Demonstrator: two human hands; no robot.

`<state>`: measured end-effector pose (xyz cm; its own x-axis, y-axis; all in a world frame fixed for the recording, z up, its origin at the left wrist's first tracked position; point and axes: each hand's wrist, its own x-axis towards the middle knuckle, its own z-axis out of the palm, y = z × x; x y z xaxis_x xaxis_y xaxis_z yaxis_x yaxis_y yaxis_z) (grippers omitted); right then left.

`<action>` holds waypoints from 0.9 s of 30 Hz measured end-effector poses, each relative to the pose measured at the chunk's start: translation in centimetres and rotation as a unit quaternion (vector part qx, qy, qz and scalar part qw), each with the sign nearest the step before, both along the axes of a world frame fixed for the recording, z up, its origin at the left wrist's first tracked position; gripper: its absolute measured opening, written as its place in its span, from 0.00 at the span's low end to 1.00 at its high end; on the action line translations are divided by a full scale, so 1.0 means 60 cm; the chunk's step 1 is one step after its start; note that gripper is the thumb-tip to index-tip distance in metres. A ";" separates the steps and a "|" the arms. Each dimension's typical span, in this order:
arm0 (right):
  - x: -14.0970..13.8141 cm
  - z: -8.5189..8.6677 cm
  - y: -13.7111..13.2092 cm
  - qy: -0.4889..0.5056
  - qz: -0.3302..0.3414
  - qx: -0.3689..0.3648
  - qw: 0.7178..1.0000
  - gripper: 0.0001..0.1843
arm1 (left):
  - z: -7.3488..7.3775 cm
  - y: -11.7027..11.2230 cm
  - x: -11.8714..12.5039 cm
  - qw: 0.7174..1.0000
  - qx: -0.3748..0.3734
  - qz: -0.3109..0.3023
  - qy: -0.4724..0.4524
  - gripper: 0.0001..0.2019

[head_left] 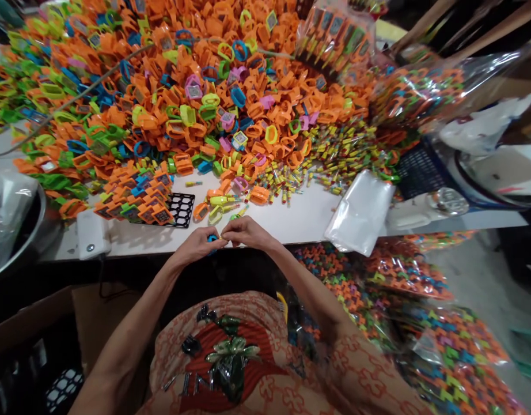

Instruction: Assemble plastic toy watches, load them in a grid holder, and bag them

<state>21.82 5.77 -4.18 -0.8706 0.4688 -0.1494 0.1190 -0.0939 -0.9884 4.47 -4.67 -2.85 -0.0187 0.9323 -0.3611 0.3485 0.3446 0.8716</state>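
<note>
a: head view, containers first?
b: black grid tray on the desk, its left part covered by rows of upright pieces, mostly orange, some blue and green. metal bowl at the left edge, clear plastic in it.
a: right side?
b: filled clear bag at the back, orange pieces lined up inside. another clear bag near it, mixed colours. flat clear plastic lies by the near edge. more filled bags below desk level, pieces in orange, blue, green.
a: the thing being handled?
b: blue piece, at the near edge of the desk, in the left hand. rounded, bright; shape mostly covered by fingers.
a: state of each grip?
b: left: fingers closed round the blue piece. right hand: thumb and fingertips pinched together on a small yellow bit, just beside the blue piece. the bit is too small to name.
a: counts?
b: hands, two. blue piece in hand, one. grid tray, one. metal bowl, one. the heap of ring-like pieces, orange most common: beyond counting. same for the small yellow-and-red sticks right of it.
</note>
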 end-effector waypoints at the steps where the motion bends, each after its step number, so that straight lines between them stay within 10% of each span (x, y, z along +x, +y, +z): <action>1: -0.004 -0.004 0.005 -0.002 0.000 0.002 1.000 0.09 | -0.006 0.006 -0.005 1.000 0.020 -0.010 0.023 0.26; 7: -0.033 -0.018 0.071 -0.004 -0.021 0.053 0.998 0.14 | -0.035 0.060 -0.048 0.977 0.112 -0.009 0.180 0.18; 12: -0.132 -0.006 0.172 -0.141 -0.195 0.313 0.919 0.16 | -0.041 0.117 -0.088 0.918 0.168 0.131 0.336 0.15; 19: -0.317 0.000 0.174 -0.253 0.015 0.485 0.837 0.15 | -0.047 0.186 -0.121 0.874 0.190 0.294 0.337 0.23; 27: -0.215 0.014 0.217 -0.242 -0.063 0.591 0.767 0.11 | -0.042 0.318 -0.186 0.853 0.106 0.367 0.356 0.24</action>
